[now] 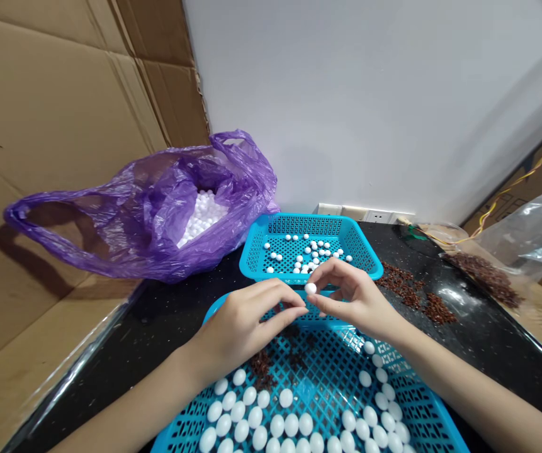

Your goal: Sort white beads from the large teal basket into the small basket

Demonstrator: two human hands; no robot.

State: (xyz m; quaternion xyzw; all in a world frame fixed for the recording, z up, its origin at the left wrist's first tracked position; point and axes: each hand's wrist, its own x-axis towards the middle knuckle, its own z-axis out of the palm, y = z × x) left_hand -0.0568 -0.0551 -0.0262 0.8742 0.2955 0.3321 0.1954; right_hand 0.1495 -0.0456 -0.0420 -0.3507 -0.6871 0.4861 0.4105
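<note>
A small white ball [310, 289] is pinched between the thumb and forefinger of my right hand [346, 296], above the gap between two blue baskets. Just left of it, my left hand [256, 314] has its thumb and fingertips pressed together; anything between them is too small to make out. Below both hands lies the large blue basket [440, 415], with many white balls [286, 397] and some reddish-brown bits [262, 368]. Behind them, the smaller blue basket [247, 255] holds several white balls.
A purple plastic bag [157, 220] of white balls stands at the left by cardboard [39, 126]. Brown bits [400, 283] lie on the black tabletop [478, 352] at the right, near a clear bag [525, 233]. Sockets [377, 216] line the wall.
</note>
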